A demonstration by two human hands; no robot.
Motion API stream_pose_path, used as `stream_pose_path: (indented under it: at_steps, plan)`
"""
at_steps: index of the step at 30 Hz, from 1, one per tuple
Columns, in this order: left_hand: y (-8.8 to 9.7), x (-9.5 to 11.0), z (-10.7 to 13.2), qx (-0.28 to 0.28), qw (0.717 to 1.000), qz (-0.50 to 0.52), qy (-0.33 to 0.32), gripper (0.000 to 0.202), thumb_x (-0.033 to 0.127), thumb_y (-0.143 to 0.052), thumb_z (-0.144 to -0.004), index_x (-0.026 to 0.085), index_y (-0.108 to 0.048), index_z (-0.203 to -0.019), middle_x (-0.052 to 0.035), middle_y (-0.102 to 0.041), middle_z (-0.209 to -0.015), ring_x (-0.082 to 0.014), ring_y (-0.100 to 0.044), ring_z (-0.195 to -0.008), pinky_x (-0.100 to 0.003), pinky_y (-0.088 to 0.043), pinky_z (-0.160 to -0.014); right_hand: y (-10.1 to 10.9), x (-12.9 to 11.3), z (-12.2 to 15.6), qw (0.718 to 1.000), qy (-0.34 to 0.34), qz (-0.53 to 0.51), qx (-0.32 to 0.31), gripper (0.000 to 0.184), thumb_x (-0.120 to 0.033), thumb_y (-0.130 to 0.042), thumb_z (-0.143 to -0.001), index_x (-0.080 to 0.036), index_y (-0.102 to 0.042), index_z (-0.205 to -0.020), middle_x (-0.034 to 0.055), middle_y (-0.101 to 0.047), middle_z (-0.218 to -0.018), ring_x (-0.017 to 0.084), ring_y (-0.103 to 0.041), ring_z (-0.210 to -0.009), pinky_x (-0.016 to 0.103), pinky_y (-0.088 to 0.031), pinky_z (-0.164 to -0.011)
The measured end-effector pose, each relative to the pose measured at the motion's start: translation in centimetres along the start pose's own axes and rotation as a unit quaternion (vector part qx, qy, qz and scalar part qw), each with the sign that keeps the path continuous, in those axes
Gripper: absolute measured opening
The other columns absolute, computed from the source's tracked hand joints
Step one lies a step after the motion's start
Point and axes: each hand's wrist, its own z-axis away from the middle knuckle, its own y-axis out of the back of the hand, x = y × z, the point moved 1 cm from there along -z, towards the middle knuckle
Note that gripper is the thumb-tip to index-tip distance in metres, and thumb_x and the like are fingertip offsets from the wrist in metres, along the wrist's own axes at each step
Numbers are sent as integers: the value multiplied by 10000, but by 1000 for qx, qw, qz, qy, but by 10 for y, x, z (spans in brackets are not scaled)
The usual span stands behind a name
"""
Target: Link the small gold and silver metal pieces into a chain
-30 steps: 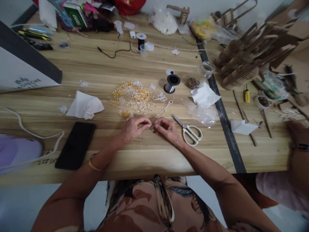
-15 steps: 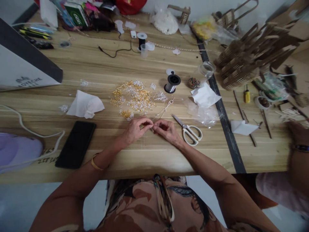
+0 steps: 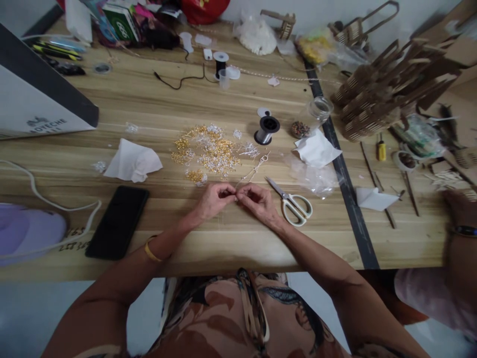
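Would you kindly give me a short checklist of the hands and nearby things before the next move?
1. Left hand and right hand close together, both pinching: ok.
2. Piece in their grip identifiable: cannot tell, too small.
3. Thin strand apart from the scissors: ok.
4. Scissors clear of the right wrist: cannot tell, very near.
5. Gold and silver pieces sorted: not ok, mixed.
6. Wire spool upright: ok.

Shiny metallic chain, smooth wooden tabletop
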Motion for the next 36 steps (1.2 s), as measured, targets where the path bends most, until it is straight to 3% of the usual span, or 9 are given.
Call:
stream_pose_path:
  at_steps: [8,14,19,25,36]
  plan:
    - [-1,3,0,-19,997,63,34,108,215,-694,-719,132,-624,-722,-4,-644,-654,-112,-598,-619,-233,-482,-623,5,-7,-1,999,5,-8,31,288,-473,-612,-841,-187,-600,-870,11,-607,-739,130,-543,-670,260,-440,-612]
    - [0,1,-2,-41,990,116,62,173,262,-722,-710,128,-615,-737,-2,-635,-641,-108,-607,-590,-241,-497,-610,7,-7,-2,999,17,-37,20,240,-428,-587,-869,-196,-581,-931,6,-609,-764,141,-588,-707,284,-481,-673]
    - [2,3,-4,-32,991,123,52,175,277,-723,-713,129,-633,-738,-9,-639,-669,-101,-581,-607,-241,-475,-623,12,-3,-3,996,51,69,23,201,-377,-544,-897,-205,-592,-990,47,-649,-910,165,-623,-823,301,-520,-751]
    - [5,7,-4,-24,990,127,48,194,302,-728,-700,129,-642,-719,5,-604,-636,-92,-525,-597,-226,-422,-593,20,-7,-7,952,170,255,-25,173,-239,-479,-928,-207,-625,-1017,88,-642,-978,199,-607,-917,354,-501,-844]
    - [8,18,-13,-29,989,131,65,203,287,-759,-641,127,-639,-674,6,-618,-615,-86,-535,-573,-232,-442,-596,43,-16,-10,929,179,323,-34,204,-242,-443,-957,-199,-640,-991,87,-617,-932,180,-581,-837,303,-471,-764]
